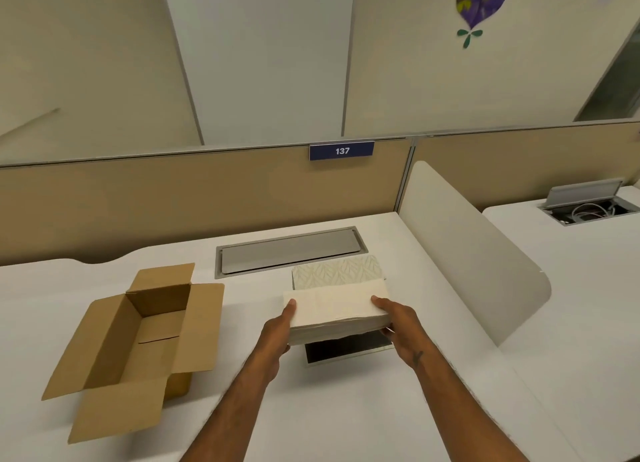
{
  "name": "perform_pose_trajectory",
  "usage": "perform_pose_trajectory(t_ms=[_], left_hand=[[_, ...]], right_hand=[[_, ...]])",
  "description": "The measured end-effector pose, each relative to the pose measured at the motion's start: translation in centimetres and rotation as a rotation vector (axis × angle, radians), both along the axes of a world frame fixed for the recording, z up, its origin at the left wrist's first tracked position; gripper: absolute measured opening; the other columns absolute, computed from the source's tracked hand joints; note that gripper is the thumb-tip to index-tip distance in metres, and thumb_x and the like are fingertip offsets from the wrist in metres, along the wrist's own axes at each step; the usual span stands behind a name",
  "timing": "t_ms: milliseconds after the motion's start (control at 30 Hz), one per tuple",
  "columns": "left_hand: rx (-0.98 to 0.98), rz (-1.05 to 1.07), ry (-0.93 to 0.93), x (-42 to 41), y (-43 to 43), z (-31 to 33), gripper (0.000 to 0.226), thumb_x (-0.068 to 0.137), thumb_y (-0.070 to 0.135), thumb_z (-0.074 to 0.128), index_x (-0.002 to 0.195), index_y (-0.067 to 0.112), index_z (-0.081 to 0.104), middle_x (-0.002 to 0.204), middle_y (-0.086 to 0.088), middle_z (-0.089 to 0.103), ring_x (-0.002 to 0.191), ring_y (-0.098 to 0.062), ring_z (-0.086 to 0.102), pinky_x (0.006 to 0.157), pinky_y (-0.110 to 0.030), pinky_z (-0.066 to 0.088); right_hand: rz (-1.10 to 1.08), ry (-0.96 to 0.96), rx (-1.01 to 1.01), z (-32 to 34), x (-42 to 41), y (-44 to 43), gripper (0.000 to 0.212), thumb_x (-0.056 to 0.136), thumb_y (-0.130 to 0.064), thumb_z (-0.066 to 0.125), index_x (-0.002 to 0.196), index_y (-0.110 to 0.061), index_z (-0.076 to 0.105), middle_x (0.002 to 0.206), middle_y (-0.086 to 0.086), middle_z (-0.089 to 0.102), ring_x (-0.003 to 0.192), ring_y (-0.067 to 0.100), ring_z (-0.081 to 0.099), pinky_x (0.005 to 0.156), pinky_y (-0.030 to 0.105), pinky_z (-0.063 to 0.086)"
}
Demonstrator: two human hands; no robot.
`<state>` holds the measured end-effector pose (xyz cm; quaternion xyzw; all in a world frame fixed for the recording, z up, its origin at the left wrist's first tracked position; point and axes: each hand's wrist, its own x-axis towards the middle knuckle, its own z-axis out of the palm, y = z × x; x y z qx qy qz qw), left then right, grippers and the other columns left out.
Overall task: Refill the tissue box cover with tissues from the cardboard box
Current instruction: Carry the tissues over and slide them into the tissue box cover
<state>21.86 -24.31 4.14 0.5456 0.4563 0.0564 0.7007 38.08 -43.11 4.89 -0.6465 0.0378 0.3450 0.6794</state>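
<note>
A thick stack of cream tissues [336, 309] is held level above the desk, my left hand [278, 330] gripping its left end and my right hand [398, 319] its right end. Beneath and behind the stack sits the tissue box cover: a leaf-patterned pale part [337, 271] shows behind, and a dark opening with a light rim [346, 352] shows below the stack. The brown cardboard box [138, 343] stands open at the left, flaps spread, and looks empty inside.
A grey metal cable hatch [289, 250] lies flush in the white desk [311, 409] behind the cover. A curved white divider [474, 267] rises at the right. A tan partition with a "137" label [341, 150] closes the back.
</note>
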Motion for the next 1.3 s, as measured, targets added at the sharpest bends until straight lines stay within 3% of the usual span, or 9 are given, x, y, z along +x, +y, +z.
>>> perform_pose_trajectory(t_ms=[100, 200, 300, 433, 733, 967, 1100, 1300], left_hand=[[-0.01, -0.006, 0.002, 1.0, -0.5, -1.1, 0.058, 0.095, 0.054, 0.044, 0.133, 0.011, 0.048, 0.126, -0.006, 0.056, 0.113, -0.023, 0.052, 0.097, -0.036, 0.045], [-0.024, 0.002, -0.003, 2.0, -1.0, -2.1, 0.054, 0.097, 0.051, 0.042, 0.133, 0.012, 0.049, 0.122, -0.003, 0.058, 0.109, -0.019, 0.054, 0.097, -0.034, 0.043], [-0.029, 0.015, 0.017, 3.3, -1.5, -3.2, 0.055, 0.097, 0.05, 0.041, 0.136, 0.012, 0.046, 0.134, -0.006, 0.055, 0.121, -0.024, 0.051, 0.11, -0.041, 0.04], [-0.048, 0.047, 0.032, 4.8, -2.1, -5.0, 0.055, 0.098, 0.051, 0.04, 0.138, 0.013, 0.045, 0.138, -0.007, 0.054, 0.125, -0.026, 0.049, 0.113, -0.044, 0.036], [-0.037, 0.099, 0.06, 6.3, -2.3, -8.6, 0.053, 0.097, 0.055, 0.038, 0.133, 0.018, 0.051, 0.132, -0.004, 0.058, 0.117, -0.023, 0.052, 0.105, -0.038, 0.041], [-0.006, 0.117, 0.087, 7.3, -1.6, -9.4, 0.055, 0.099, 0.05, 0.035, 0.141, 0.015, 0.041, 0.142, -0.009, 0.049, 0.125, -0.027, 0.047, 0.113, -0.043, 0.036], [-0.016, 0.132, 0.099, 7.5, -1.2, -9.8, 0.057, 0.099, 0.049, 0.036, 0.144, 0.014, 0.037, 0.146, -0.011, 0.045, 0.131, -0.03, 0.043, 0.115, -0.048, 0.034], [0.005, 0.132, 0.085, 7.8, -1.4, -10.1, 0.051, 0.101, 0.045, 0.035, 0.142, 0.015, 0.04, 0.142, -0.009, 0.048, 0.126, -0.026, 0.045, 0.113, -0.042, 0.034]], right_hand=[[0.017, 0.001, -0.045, -1.4, 1.3, -0.1, 0.044, 0.087, -0.03, 0.069, 0.123, -0.006, 0.058, 0.117, 0.011, 0.065, 0.104, 0.023, 0.06, 0.08, 0.032, 0.052], [0.052, 0.013, -0.085, -2.8, 2.8, -0.2, 0.045, 0.09, -0.033, 0.066, 0.125, -0.007, 0.056, 0.12, 0.012, 0.064, 0.109, 0.025, 0.058, 0.091, 0.036, 0.05], [0.085, 0.024, -0.108, -4.2, 4.1, -0.5, 0.044, 0.092, -0.033, 0.063, 0.126, -0.006, 0.056, 0.123, 0.012, 0.064, 0.113, 0.026, 0.058, 0.099, 0.039, 0.049], [0.121, 0.017, -0.135, -5.9, 5.7, -0.8, 0.033, 0.093, -0.033, 0.062, 0.116, -0.01, 0.062, 0.12, 0.01, 0.066, 0.112, 0.025, 0.06, 0.107, 0.042, 0.046], [0.237, -0.028, -0.222, -8.9, 7.8, 0.1, 0.042, 0.096, -0.039, 0.056, 0.122, -0.007, 0.062, 0.122, 0.008, 0.067, 0.116, 0.026, 0.059, 0.109, 0.043, 0.043], [0.276, -0.07, -0.265, -9.5, 7.9, 0.5, 0.047, 0.098, -0.042, 0.05, 0.128, -0.007, 0.059, 0.124, 0.007, 0.064, 0.107, 0.021, 0.058, 0.09, 0.03, 0.043], [0.28, -0.091, -0.291, -9.5, 7.9, 1.0, 0.048, 0.099, -0.043, 0.047, 0.131, -0.008, 0.057, 0.122, 0.005, 0.064, 0.104, 0.02, 0.057, 0.087, 0.03, 0.042], [0.26, -0.133, -0.326, -10.0, 7.7, 1.2, 0.046, 0.1, -0.041, 0.047, 0.131, -0.009, 0.058, 0.12, 0.003, 0.065, 0.1, 0.017, 0.058, 0.086, 0.028, 0.042]])
